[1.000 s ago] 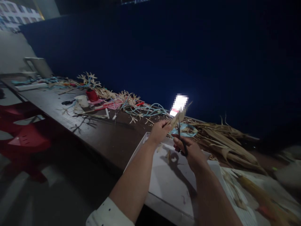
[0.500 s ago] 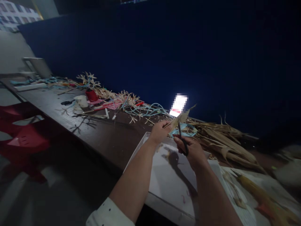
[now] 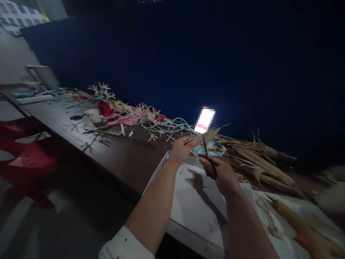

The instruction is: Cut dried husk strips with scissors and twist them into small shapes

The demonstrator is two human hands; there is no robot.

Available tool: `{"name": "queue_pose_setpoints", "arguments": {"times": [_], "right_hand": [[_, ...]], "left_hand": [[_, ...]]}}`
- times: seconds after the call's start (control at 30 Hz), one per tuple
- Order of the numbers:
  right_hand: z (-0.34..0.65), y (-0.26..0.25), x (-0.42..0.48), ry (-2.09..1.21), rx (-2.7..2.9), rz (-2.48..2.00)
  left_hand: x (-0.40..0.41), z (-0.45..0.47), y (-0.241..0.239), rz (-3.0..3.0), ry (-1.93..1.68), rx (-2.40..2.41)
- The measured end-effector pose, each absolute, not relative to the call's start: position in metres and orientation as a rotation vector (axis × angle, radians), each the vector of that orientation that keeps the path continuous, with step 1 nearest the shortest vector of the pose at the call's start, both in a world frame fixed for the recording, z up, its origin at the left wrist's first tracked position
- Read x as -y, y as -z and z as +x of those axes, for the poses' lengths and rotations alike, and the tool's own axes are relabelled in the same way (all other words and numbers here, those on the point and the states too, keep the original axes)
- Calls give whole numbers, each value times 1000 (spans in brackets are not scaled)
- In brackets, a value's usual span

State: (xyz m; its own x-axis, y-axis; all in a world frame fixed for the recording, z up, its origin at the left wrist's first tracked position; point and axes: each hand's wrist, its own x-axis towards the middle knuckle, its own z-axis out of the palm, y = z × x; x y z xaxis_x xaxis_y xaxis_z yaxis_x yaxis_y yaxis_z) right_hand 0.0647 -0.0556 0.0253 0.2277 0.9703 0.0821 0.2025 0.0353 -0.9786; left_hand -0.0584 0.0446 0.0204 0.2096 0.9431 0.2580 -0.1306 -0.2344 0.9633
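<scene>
My left hand [image 3: 181, 148] pinches a dry tan husk strip [image 3: 208, 135] and holds it out over a white tray [image 3: 188, 205]. My right hand [image 3: 219, 172] grips black scissors [image 3: 208, 158] with the blades pointing up against the strip. Both hands hover above the tray near the middle of the view. Small husk scraps [image 3: 192, 176] lie on the tray below them.
A long dark table [image 3: 107, 151] carries a pile of dried husks [image 3: 258, 162], blue cords [image 3: 167, 126], a red cup [image 3: 105, 108], a white cup [image 3: 93, 115] and another pair of scissors [image 3: 77, 117]. Red chairs [image 3: 29, 158] stand at left. A bright screen [image 3: 205, 118] glows behind.
The husk strip has tilted down to lie flatter, pointing right. The scissors stay against it and my hands have barely shifted.
</scene>
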Motion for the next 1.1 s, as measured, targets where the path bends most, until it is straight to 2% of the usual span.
{"name": "queue_pose_setpoints", "arguments": {"times": [0.3,0.9,1.1], "right_hand": [[67,-25,57,-922,1259,-1412],[66,-31,62,-902,1379,-1513],[68,-31,61,-909,1341,-1465]], "left_hand": [[-43,-58,-29,1046,-1313,-830],[-49,-62,-30,1002,-1526,-865],[-44,-61,-35,882,-1373,-719]]}}
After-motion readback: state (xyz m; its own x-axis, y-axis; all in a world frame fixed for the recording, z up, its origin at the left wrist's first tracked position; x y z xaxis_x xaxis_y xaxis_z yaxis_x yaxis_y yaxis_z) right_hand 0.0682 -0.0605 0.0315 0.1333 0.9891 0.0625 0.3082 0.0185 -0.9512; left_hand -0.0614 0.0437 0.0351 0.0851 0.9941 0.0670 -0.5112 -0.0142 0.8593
